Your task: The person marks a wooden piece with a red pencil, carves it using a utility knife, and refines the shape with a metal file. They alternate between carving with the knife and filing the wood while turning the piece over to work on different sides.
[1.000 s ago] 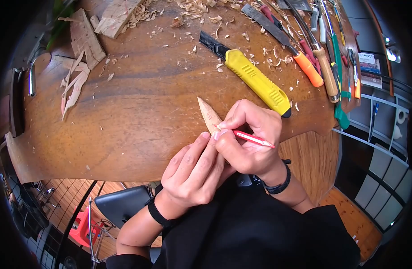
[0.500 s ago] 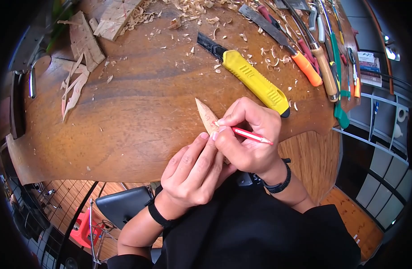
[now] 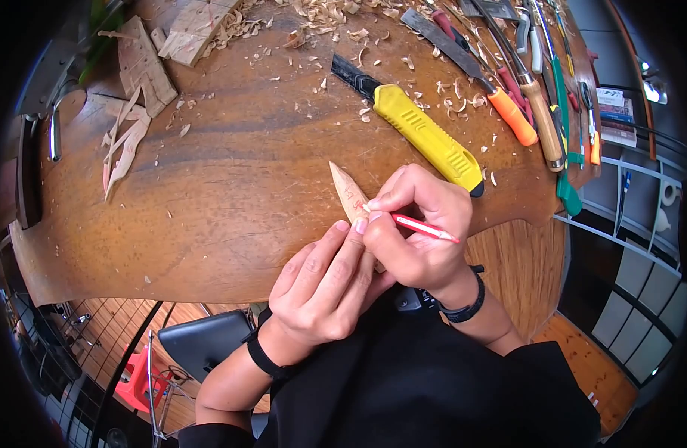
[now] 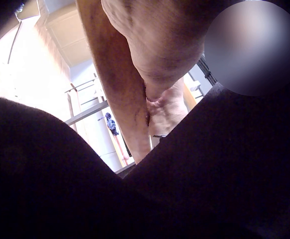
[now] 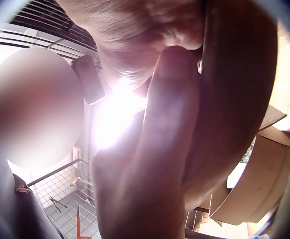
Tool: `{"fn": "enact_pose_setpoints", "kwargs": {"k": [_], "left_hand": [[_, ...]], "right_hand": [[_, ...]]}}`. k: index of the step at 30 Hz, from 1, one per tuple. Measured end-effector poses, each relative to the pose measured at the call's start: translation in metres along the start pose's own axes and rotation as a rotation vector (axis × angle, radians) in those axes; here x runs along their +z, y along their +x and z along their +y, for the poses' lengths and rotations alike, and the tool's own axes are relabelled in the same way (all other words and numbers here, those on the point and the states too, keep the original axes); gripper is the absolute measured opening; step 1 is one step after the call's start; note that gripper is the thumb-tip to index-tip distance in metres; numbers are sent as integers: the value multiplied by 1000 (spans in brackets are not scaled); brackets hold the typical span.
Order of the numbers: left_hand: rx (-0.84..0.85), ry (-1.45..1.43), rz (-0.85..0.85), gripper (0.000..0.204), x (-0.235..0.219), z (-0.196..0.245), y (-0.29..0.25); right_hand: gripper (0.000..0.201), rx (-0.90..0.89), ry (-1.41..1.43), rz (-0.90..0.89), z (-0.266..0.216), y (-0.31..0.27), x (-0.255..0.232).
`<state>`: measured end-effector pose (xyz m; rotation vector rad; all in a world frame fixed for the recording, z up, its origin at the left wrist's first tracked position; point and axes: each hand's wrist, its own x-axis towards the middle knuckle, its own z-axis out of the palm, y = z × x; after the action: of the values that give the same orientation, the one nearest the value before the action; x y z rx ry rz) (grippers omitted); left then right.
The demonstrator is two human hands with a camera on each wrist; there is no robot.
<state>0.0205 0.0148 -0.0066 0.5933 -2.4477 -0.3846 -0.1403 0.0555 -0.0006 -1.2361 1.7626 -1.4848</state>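
Observation:
In the head view, a pale, pointed piece of wood [image 3: 343, 184] lies at the table's near edge, its tip aimed away from the person. Small red marks show on its upper face. The left hand [image 3: 319, 293] holds its near end, fingers laid along the top and side, thumb partly hidden beneath the right hand. A slim red pencil [image 3: 425, 227] slants between the thumb and fingers of the right hand [image 3: 442, 203], which pinches it low, its point at the marked wood. Both wrist views show hand parts close up by the table edge; the pencil is hidden there.
A yellow utility knife [image 3: 425, 133], blade out, lies just beyond the right hand. Chisels and files, one with an orange handle [image 3: 517, 118], crowd the right side. Wood shavings [image 3: 313, 15] and scrap boards [image 3: 145, 71] lie at the back and left.
The pencil and right hand have made small shifts over the wood, and more red marks show on it. The left hand stays in place.

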Motion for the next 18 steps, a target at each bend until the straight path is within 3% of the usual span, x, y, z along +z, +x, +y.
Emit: {"fn": "enact_pose_setpoints", "kwargs": {"k": [10, 18], "left_hand": [[-7, -34, -1, 36, 2, 1, -3], [3, 0, 1, 27, 0, 0, 0]], "right_hand": [[21, 11, 10, 16, -2, 1, 1], [20, 15, 16, 46, -4, 2, 4]]}}
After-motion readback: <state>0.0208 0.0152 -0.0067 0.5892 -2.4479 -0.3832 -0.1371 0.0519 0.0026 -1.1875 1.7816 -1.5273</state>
